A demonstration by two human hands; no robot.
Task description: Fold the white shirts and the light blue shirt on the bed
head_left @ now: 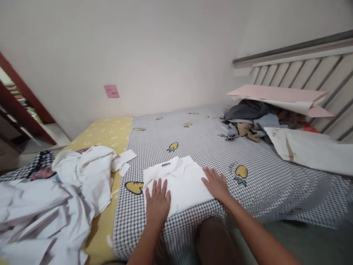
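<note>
Checked bedding (154, 140) is spread before a pale wall (165, 55). On it a folded white shirt (187, 187) is laid, collar pointed wallward; its long axis cannot be judged. Its left part is covered by the left hand (158, 204), its right edge by the right hand (217, 186), both open, nothing gripped. White garments (55, 206) are heaped leftward; rightward, crumpled clothes (248, 116) are topped by pink sheets (278, 92).
</note>
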